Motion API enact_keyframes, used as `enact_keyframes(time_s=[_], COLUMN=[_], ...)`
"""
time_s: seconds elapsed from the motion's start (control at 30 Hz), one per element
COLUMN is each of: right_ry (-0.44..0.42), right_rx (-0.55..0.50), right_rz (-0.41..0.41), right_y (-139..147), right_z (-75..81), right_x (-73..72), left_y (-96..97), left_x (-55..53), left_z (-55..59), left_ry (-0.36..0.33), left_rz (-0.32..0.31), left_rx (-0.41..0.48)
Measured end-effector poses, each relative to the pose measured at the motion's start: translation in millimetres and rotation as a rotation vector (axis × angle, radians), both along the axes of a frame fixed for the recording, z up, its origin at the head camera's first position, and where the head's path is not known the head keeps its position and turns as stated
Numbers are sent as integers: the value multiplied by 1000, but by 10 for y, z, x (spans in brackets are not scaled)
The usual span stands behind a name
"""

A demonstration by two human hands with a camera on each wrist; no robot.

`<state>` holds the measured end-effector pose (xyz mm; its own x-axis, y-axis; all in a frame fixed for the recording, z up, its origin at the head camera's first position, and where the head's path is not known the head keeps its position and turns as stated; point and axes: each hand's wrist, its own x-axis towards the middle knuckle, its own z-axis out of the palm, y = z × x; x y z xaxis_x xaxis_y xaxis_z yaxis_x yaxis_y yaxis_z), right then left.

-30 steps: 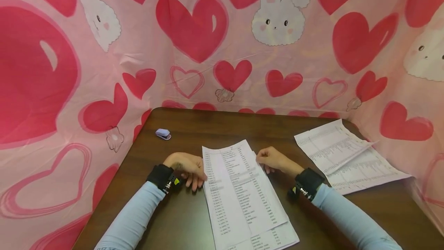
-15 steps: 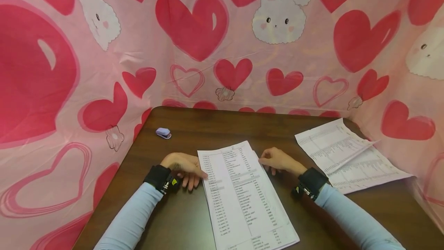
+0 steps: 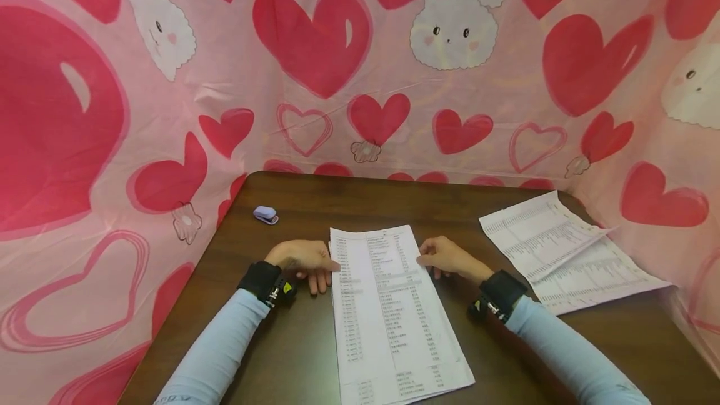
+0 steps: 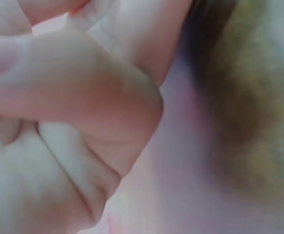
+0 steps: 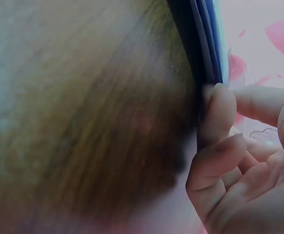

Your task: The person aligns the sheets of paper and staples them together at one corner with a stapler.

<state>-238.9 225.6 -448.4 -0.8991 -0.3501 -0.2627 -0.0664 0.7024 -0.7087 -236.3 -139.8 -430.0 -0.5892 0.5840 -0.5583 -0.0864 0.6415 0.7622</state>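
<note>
A stack of printed sheets (image 3: pixel 382 311) lies between the two hands in the head view, its far edge toward the back wall. My left hand (image 3: pixel 304 259) grips the stack's left edge, thumb over the top sheet and other fingers bent at the side. In the left wrist view the thumb (image 4: pixel 73 83) crosses in front of curled fingers; the paper is not visible there. My right hand (image 3: pixel 450 256) pinches the right edge near the far corner. The right wrist view shows several layered paper edges (image 5: pixel 208 44) between that hand's thumb and fingers.
More printed sheets (image 3: pixel 562 255) lie overlapping at the right of the brown table (image 3: pixel 360 202), one with a raised corner. A small lilac stapler (image 3: pixel 265 215) sits at the back left. A pink cloth with hearts and rabbits (image 3: pixel 388 55) hangs around the table.
The stack has shifted slightly away from me and turned a little straighter. Its top sheets, offset from the lower ones a second ago, now line up more closely. Both hands still hold the edges.
</note>
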Motion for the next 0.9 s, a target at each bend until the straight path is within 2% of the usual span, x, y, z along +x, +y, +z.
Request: enact_keyframes(time_s=[0.1, 0.23, 0.4, 0.5, 0.6, 0.73, 0.9], right_ry=[14, 12, 11, 11, 4, -12, -34], right_rx=[-13, -24, -55, -75, -88, -105, -136], right_rz=[-27, -58, -98, -113, -124, -138, -126], right_y=[-5, -8, -12, -16, -22, -21, 56], right_z=[8, 26, 58, 57, 54, 48, 71], right_x=[-19, -36, -66, -82, -84, -69, -64], left_y=[23, 54, 87, 105, 119, 119, 89], left_x=[-45, -111, -176, -197, -204, -203, -205], left_z=[20, 5, -45, -67, -62, -38, -23], left_ry=[101, 189, 254, 280, 290, 291, 286], left_rz=[17, 25, 113, 178, 218, 226, 239], left_rx=[-21, -49, -66, -61, -55, -62, -117])
